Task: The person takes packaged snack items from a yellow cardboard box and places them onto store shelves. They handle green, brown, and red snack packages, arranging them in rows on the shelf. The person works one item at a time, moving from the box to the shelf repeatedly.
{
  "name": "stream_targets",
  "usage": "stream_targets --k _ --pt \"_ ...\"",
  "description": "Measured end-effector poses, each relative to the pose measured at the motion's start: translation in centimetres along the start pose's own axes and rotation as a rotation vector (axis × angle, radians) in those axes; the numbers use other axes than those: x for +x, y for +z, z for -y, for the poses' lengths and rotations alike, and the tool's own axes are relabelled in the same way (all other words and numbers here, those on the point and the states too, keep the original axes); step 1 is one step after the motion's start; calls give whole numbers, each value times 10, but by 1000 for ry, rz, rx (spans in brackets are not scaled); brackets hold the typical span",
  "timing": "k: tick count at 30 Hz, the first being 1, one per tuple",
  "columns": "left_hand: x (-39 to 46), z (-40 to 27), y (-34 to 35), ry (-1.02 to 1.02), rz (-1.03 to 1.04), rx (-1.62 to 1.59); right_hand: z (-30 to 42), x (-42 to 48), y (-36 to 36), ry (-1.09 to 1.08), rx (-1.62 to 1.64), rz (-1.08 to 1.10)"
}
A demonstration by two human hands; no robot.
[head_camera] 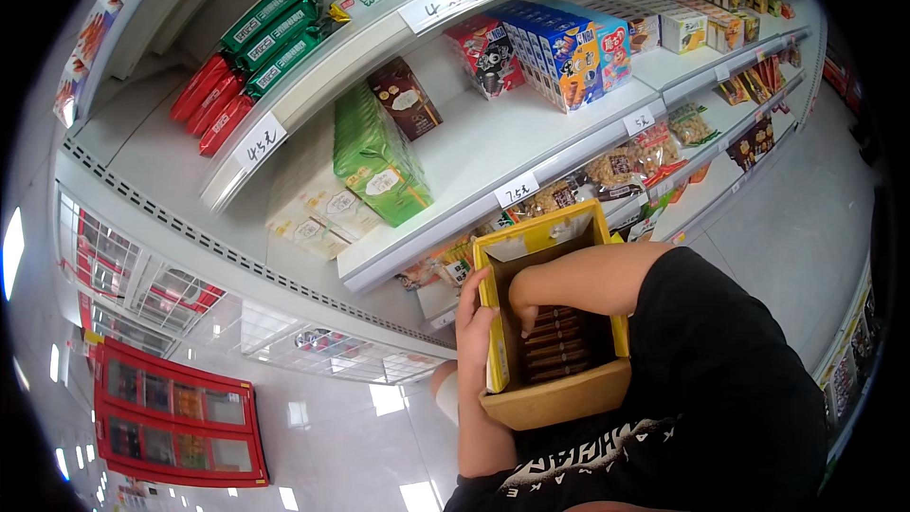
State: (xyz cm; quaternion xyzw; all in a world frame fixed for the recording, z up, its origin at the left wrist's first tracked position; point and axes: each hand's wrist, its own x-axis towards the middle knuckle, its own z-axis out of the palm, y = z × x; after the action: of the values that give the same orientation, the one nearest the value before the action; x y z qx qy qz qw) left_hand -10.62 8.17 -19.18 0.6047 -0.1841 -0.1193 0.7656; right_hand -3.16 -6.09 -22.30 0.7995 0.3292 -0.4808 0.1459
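Note:
A yellow-edged cardboard box [554,402] is held against my body, its top open. My left hand [475,313] grips its left wall, with fingers over the rim. Inside the box my right hand [525,306] reaches down beside a row of brown packets [558,345]; its fingers are partly hidden, and whether they hold a packet cannot be told. On the shelf in front stand green boxes [384,171], pale cream boxes [327,217] and one dark brown box [405,98]. Farther right are red boxes [487,57] and blue and orange boxes [569,60].
Red and green packets [274,35] lie on the upper shelf, above a curved shelf edge [341,71] with price tags. Bagged snacks [611,171] fill a lower shelf close to the box. A wire rack [313,341] and a red display fridge [178,412] stand at the left.

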Motion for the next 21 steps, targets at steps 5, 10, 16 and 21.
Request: stream_targets --k 5,10,16,21 --pt "-1 -5 7 -44 -24 -94 -13 58 21 59 -24 106" --pt "-2 4 2 -24 -33 -116 -10 67 40 146 -3 -20" --pt "-9 -1 7 40 -5 -19 15 74 50 265 89 -260" --pt "-18 -7 11 84 -19 48 38 82 57 386 161 -464"
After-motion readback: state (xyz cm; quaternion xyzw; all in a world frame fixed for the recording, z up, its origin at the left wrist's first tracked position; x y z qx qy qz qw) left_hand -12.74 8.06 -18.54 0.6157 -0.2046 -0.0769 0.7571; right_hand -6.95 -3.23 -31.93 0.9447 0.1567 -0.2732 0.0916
